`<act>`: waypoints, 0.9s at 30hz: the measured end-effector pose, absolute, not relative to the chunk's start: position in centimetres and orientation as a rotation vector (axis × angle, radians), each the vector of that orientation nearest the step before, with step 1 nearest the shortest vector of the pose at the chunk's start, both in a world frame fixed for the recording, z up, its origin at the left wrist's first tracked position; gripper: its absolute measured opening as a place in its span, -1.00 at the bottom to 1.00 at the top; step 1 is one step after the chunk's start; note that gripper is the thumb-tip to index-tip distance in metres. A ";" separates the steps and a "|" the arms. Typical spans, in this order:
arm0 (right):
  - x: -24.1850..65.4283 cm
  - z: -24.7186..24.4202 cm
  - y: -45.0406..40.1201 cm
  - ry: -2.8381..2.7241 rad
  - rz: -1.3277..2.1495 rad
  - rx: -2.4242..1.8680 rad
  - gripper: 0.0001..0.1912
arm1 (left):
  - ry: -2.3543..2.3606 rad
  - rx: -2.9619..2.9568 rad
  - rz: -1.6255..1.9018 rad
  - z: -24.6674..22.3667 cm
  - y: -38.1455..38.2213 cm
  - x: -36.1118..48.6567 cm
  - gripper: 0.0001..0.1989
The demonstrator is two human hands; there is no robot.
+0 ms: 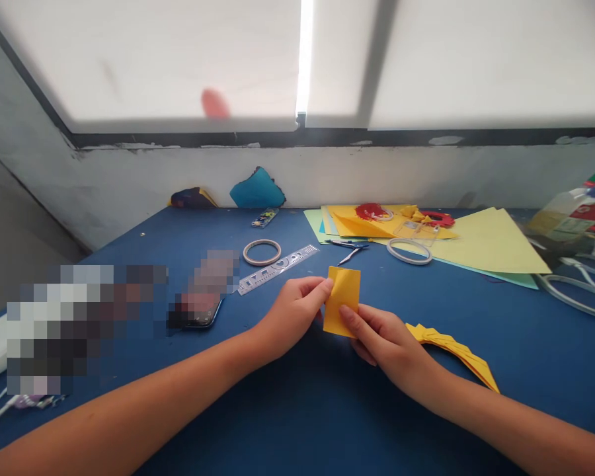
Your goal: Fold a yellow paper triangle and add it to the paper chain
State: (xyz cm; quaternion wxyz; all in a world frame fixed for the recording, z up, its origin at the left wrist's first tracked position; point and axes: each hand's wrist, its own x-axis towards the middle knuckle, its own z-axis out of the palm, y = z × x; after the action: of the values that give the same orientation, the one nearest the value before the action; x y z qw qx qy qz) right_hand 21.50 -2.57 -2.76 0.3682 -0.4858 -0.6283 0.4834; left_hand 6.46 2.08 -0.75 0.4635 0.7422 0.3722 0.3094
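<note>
Free rm btwn forearms (pixel 193 387), compass (pixel 350 245) ahead

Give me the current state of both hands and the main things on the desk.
Left hand: pinching the paper's left edge
Right hand: gripping its lower right
Yellow paper: held in both hands
Pleated yellow piece: folded, curved
Compass: legs spread
Ruler: lying flat
Tape roll: lying flat
Paper sheets: overlapping, spread out
Phone: partly pixelated, screen state unclear

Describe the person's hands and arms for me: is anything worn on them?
The left hand and the right hand are bare human hands, without gloves. The left forearm and the right forearm are uncovered too: no sleeve, watch, bracelet or cable shows on either.
</note>
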 end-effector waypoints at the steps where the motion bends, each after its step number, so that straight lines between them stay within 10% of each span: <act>1: 21.5 -2.8 -2.5 -1.621 1.234 -1.242 -0.56 | 0.890 1.791 0.745 -0.7 2.0 6.4 -0.64; 18: 21.3 -1.9 -3.5 -1.889 0.842 -1.241 -0.70 | 1.085 2.649 0.792 -0.8 -0.1 5.3 -0.90; 27: 21.9 -3.0 -2.9 -1.778 0.983 -1.266 -0.65 | 1.158 2.012 0.763 -0.7 0.6 5.3 -0.83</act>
State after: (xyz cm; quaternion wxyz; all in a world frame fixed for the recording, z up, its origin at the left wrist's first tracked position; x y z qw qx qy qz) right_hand 21.87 -2.89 -3.03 0.3656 -0.4923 -0.6914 0.3822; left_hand 5.28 0.58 -0.70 0.3421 0.7736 0.4453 0.2935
